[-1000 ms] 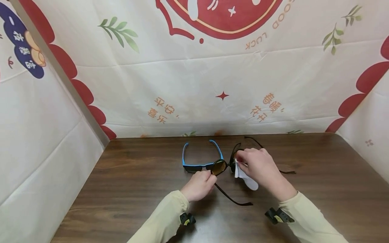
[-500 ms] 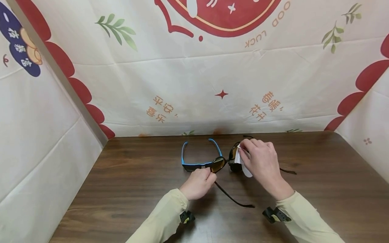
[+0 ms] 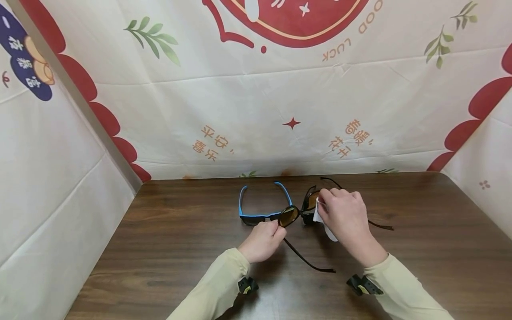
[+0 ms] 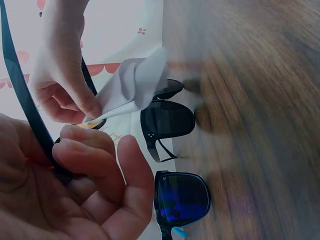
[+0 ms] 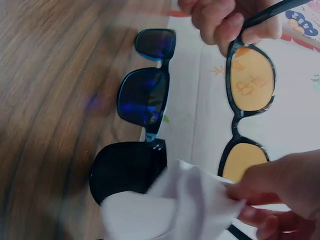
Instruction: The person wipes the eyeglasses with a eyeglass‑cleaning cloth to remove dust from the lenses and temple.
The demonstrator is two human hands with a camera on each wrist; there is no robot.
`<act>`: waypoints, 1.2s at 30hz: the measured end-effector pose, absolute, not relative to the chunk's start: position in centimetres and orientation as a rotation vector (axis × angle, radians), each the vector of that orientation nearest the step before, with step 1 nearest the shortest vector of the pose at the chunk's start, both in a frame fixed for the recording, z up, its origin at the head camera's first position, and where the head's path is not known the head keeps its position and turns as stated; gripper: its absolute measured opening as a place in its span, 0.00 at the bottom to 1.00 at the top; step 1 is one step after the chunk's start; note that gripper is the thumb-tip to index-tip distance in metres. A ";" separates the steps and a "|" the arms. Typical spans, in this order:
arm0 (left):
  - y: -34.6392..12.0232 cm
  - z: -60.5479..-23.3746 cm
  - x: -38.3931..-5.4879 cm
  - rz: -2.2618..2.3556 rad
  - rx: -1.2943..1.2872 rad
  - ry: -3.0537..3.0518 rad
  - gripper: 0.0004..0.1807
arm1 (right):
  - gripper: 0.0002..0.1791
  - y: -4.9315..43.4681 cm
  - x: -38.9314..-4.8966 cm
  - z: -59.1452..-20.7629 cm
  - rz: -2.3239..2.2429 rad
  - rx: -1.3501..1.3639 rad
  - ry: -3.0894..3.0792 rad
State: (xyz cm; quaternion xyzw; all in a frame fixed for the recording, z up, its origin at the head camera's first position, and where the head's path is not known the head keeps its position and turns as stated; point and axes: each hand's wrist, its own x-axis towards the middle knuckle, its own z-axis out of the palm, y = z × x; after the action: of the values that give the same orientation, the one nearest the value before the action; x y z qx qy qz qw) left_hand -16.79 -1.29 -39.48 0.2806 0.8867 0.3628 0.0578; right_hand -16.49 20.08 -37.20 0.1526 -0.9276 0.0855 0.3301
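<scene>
My left hand (image 3: 262, 242) grips a pair of black-framed glasses with amber lenses (image 3: 289, 216) by one outer corner, near the hinge. The glasses are held up off the table, one temple arm reaching toward me. Between thumb and fingers, my right hand (image 3: 346, 218) pinches a white cloth (image 4: 132, 82) at the other lens, whose lower part it covers in the right wrist view. Part of the cloth hangs loose below the fingers. Behind the held pair, black sunglasses (image 4: 170, 120) lie on the table, partly hidden in the head view. Left of them are blue-and-black sunglasses (image 3: 256, 220), arms unfolded toward the back.
The brown wood-grain table (image 3: 180, 249) ends at a white printed backdrop (image 3: 224, 115). More white sheeting hangs at both sides. Each wrist carries a small black strapped device, such as the left one (image 3: 248, 285).
My right hand and the cloth first moved up and away along the lens, then came slightly back down. My left hand keeps its grip on the glasses and has barely moved.
</scene>
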 end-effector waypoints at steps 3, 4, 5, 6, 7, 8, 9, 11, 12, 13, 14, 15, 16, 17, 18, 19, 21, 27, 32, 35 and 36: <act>-1.3 -39.4 -16.8 1.112 0.838 2.680 0.15 | 0.05 20.1 -16.7 -37.4 0.287 0.350 -2.338; -1.3 -39.3 -16.8 1.116 0.833 2.678 0.15 | 0.04 20.1 -16.8 -37.4 0.323 0.350 -2.313; -1.3 -39.3 -16.8 1.124 0.823 2.669 0.15 | 0.04 20.1 -16.9 -37.4 0.360 0.357 -2.289; -1.4 -39.3 -16.8 1.133 0.811 2.657 0.14 | 0.05 20.1 -16.9 -37.4 0.397 0.364 -2.268; -1.4 -39.4 -16.8 1.145 0.801 2.646 0.14 | 0.05 20.1 -17.0 -37.4 0.431 0.374 -2.249; -1.4 -39.4 -16.8 1.162 0.790 2.628 0.14 | 0.05 20.0 -17.0 -37.3 0.462 0.386 -2.233; -1.4 -39.5 -16.8 1.187 0.780 2.604 0.13 | 0.06 20.0 -17.0 -37.3 0.490 0.398 -2.220; -1.5 -39.6 -16.8 1.252 0.751 2.536 0.13 | 0.06 20.0 -16.9 -37.1 0.544 0.420 -2.198; -1.5 -39.7 -16.8 1.291 0.740 2.498 0.12 | 0.07 19.9 -16.9 -37.0 0.573 0.429 -2.188; -1.6 -39.8 -16.9 1.327 0.727 2.462 0.12 | 0.08 19.9 -16.8 -36.9 0.603 0.438 -2.180; -1.6 -40.0 -17.0 1.371 0.709 2.413 0.11 | 0.08 19.9 -16.7 -36.8 0.632 0.446 -2.175; -1.7 -40.0 -17.0 1.410 0.693 2.370 0.11 | 0.09 19.9 -16.7 -36.7 0.662 0.452 -2.171; -1.7 -40.2 -17.1 1.448 0.679 2.331 0.10 | 0.10 19.9 -16.7 -36.6 0.691 0.457 -2.172; -1.8 -40.3 -17.2 1.488 0.662 2.292 0.10 | 0.10 19.9 -16.6 -36.6 0.715 0.460 -2.176; -1.9 -40.4 -17.3 1.522 0.649 2.256 0.10 | 0.10 19.9 -16.7 -36.5 0.738 0.460 -2.183; -2.0 -40.5 -17.4 1.562 0.629 2.209 0.10 | 0.10 19.9 -16.7 -36.5 0.754 0.459 -2.190; -2.1 -40.7 -17.7 1.641 0.594 2.110 0.09 | 0.10 19.9 -16.8 -36.4 0.785 0.452 -2.207; -2.6 -40.8 -18.1 1.843 0.471 1.880 0.10 | 0.08 19.8 -16.6 -36.3 0.853 0.421 -2.215; -2.9 -40.7 -18.4 1.895 0.443 1.931 0.10 | 0.09 20.2 -16.1 -35.7 0.871 0.425 -2.208; -3.1 -40.8 -18.5 1.891 0.436 1.969 0.09 | 0.09 21.1 -16.0 -35.2 0.882 0.413 -2.221; -3.2 -40.8 -18.5 1.890 0.435 1.979 0.09 | 0.09 21.4 -16.0 -35.0 0.885 0.402 -2.225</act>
State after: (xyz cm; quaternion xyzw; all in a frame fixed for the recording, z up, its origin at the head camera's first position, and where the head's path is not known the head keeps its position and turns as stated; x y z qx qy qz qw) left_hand -18.50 -3.18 -40.78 0.1543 0.7020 0.6704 0.1843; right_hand -15.96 21.44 -34.97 0.1553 -0.8587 0.3414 0.3493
